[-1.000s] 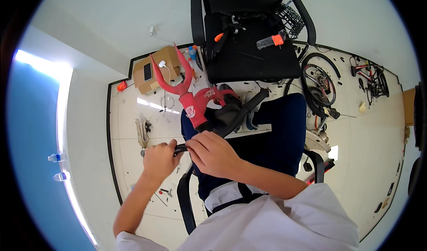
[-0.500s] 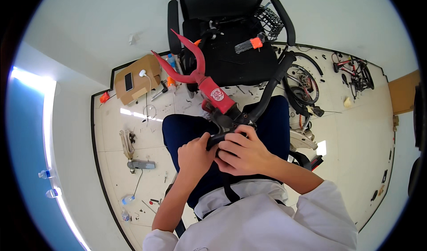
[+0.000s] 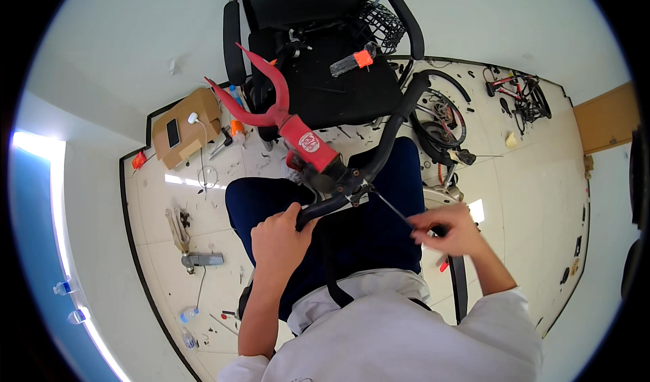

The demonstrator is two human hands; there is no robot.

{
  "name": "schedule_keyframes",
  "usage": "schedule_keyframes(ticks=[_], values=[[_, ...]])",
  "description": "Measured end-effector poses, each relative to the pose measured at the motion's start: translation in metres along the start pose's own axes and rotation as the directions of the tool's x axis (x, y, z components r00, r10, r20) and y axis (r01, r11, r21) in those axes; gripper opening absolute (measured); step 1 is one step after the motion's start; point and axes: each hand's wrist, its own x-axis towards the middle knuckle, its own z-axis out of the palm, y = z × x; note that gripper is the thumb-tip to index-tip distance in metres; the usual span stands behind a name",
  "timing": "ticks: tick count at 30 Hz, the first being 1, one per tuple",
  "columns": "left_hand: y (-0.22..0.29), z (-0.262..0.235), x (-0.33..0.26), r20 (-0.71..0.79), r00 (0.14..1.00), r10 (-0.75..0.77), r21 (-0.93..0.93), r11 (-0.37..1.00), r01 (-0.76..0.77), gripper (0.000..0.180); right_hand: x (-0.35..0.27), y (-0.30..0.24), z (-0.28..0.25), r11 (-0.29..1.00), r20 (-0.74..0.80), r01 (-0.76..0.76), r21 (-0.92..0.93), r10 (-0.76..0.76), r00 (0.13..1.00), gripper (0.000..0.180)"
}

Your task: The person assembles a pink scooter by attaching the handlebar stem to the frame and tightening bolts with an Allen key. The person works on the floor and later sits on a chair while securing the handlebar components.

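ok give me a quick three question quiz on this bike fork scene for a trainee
1. True or false: the left hand grips the black curved handlebar.
2. What does the right hand pinch? A) an orange-tipped brush B) a thin dark cable C) a water bottle
3. Fill in: the red forked bicycle fork points toward the black office ____.

Key: 1 true; 2 B; 3 chair. The left hand wraps the near end of the handlebar over the person's lap. The cable runs from the stem clamp area to the right hand's fingertips. The fork's two blades reach toward the chair.
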Motion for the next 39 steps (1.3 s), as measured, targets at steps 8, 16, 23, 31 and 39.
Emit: schedule_keyframes(ticks=[8,16,23,31,39], values=[[0.006,-0.006,0.004,0.003,1.000,0.012,0.032,0.999,-0.012,0.031,0.113,-0.006,-0.040,0.799,-0.219,-0.136,0.586,0.317,0.923,0.024],[0.002,-0.005,0.004,0.015,0.999,-0.040,-0.002,0.999,0.040,0.037,0.183,-0.079,0.051,0.994,-0.055,0.096,-0.059,-0.100,0.994,0.017],[-0.005,-0.001,0.003,-0.010,0.999,0.038,0.029,0.999,-0.038,0.028,0.122,-0.071,0.089,0.596,0.259,0.577,-0.559,-0.535,0.804,0.015],[0.003,-0.007,0.004,0.021,0.998,-0.057,-0.017,0.998,0.058,0.039,0.027,-0.035,0.056,0.592,0.145,0.557,-0.583,-0.599,0.788,0.017],[0.008,-0.012,0.006,0.050,0.997,-0.050,0.012,0.999,0.049,0.030,0.033,0.009,-0.023,0.991,-0.355,-0.129,-0.038,0.107,0.929,0.018]])
